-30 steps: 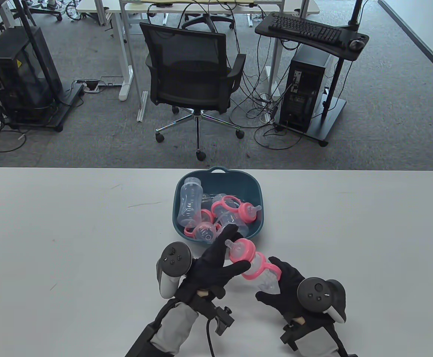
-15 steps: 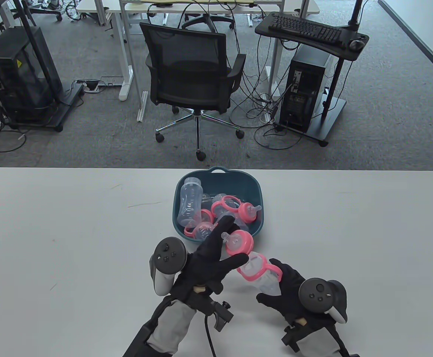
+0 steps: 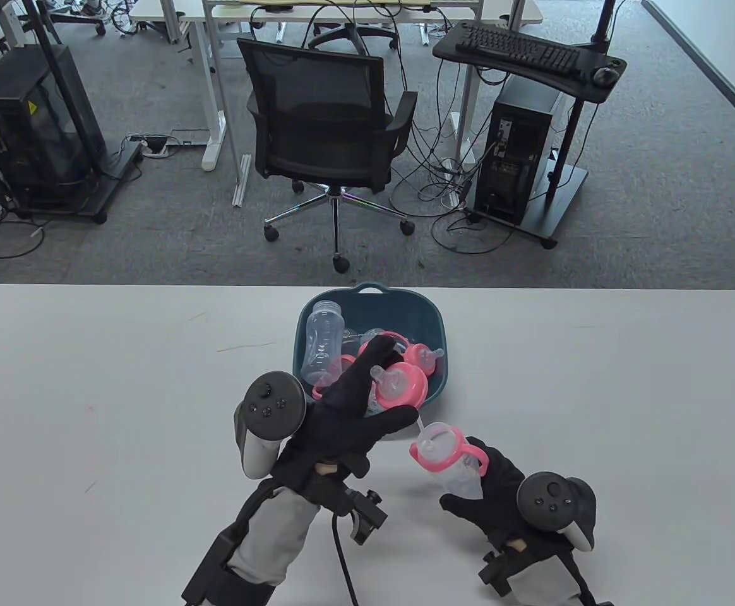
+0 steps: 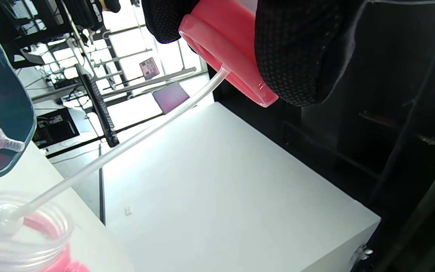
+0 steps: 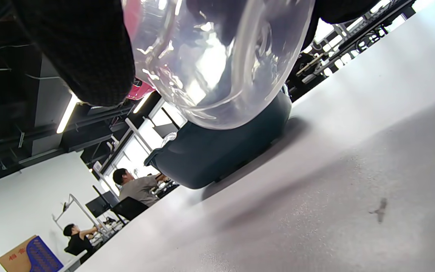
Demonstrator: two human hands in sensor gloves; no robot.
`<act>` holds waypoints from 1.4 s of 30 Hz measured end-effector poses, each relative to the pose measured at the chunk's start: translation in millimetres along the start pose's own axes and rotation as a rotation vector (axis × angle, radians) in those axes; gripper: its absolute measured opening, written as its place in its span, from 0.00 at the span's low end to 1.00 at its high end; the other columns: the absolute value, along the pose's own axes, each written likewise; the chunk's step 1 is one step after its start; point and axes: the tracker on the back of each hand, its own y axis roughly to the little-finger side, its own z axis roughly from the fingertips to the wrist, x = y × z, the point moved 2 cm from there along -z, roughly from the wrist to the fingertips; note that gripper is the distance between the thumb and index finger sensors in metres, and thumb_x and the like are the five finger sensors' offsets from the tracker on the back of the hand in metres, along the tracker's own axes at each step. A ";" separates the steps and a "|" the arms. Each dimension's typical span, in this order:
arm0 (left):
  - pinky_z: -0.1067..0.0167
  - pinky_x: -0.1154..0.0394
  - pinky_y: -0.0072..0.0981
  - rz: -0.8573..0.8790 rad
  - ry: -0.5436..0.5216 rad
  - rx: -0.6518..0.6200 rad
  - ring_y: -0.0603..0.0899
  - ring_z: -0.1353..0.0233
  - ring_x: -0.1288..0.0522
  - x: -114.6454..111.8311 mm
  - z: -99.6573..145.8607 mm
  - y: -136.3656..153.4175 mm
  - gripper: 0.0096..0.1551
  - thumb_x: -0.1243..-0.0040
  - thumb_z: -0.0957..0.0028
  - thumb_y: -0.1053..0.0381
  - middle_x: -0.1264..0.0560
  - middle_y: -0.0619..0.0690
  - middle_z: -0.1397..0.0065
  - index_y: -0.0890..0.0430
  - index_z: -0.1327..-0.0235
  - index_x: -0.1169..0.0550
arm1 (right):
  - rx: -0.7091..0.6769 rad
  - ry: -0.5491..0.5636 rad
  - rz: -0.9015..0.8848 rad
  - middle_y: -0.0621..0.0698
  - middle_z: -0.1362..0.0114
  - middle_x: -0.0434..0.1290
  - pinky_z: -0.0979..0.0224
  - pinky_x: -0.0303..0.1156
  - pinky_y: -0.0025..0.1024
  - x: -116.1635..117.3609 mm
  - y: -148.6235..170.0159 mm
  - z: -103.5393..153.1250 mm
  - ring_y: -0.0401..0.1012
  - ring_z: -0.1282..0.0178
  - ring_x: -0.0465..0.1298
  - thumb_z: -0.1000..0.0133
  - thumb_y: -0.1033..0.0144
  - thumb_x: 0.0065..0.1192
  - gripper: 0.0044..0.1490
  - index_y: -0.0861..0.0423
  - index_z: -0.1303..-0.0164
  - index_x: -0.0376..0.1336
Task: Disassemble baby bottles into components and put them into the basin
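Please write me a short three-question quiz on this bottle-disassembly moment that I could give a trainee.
1. True or false: the pink nipple cap is screwed onto the bottle body.
2. Which hand holds the bottle body? A) left hand B) right hand C) neither
3. Fill in: a clear straw runs from the cap down into the open mouth of the ____.

Key
1. False: the left hand holds the cap apart from the bottle, over the near rim of the teal basin.
2. B: its fingers curl round the body, above the table.
3. Bottle body, as the left wrist view shows.
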 end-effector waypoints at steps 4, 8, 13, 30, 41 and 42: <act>0.23 0.59 0.64 0.010 -0.004 0.004 0.60 0.13 0.45 14.6 -4.8 -7.2 0.53 0.30 0.53 0.41 0.43 0.45 0.18 0.40 0.20 0.48 | 0.013 0.010 0.002 0.65 0.23 0.59 0.30 0.57 0.68 -2.0 2.8 1.5 0.64 0.26 0.62 0.49 0.51 0.76 0.59 0.64 0.20 0.46; 0.23 0.59 0.64 -0.042 -0.021 0.025 0.60 0.13 0.45 31.8 -12.5 -10.2 0.53 0.30 0.53 0.41 0.43 0.45 0.18 0.40 0.20 0.47 | 0.024 0.022 -0.003 0.65 0.23 0.59 0.30 0.57 0.67 -4.8 6.2 2.5 0.64 0.26 0.62 0.49 0.51 0.76 0.60 0.64 0.20 0.46; 0.22 0.59 0.63 -0.108 -0.061 0.083 0.59 0.13 0.45 54.1 -26.8 -1.7 0.53 0.30 0.53 0.41 0.43 0.45 0.18 0.40 0.20 0.47 | 0.027 0.038 -0.011 0.65 0.23 0.59 0.30 0.57 0.67 -8.7 8.5 2.9 0.64 0.26 0.62 0.49 0.51 0.76 0.59 0.64 0.20 0.46; 0.21 0.61 0.62 -0.221 -0.103 0.345 0.57 0.12 0.47 45.7 -91.8 105.5 0.52 0.30 0.53 0.42 0.44 0.42 0.18 0.37 0.21 0.48 | 0.015 0.034 -0.032 0.65 0.23 0.59 0.30 0.57 0.67 -10.2 6.8 6.3 0.64 0.26 0.62 0.49 0.50 0.76 0.60 0.64 0.20 0.46; 0.22 0.61 0.62 -0.362 -0.085 0.444 0.56 0.11 0.49 31.4 -94.9 152.4 0.52 0.29 0.53 0.43 0.44 0.43 0.18 0.37 0.21 0.48 | 0.001 0.028 -0.035 0.65 0.23 0.59 0.30 0.57 0.67 -8.5 5.7 5.9 0.64 0.26 0.62 0.49 0.50 0.76 0.60 0.64 0.20 0.46; 0.22 0.61 0.61 -0.379 -0.082 0.451 0.57 0.11 0.49 29.8 -94.5 155.3 0.52 0.29 0.53 0.43 0.44 0.42 0.18 0.37 0.21 0.48 | 0.000 0.027 -0.034 0.65 0.23 0.59 0.30 0.57 0.67 -8.3 5.7 5.8 0.64 0.26 0.62 0.49 0.51 0.76 0.60 0.64 0.20 0.46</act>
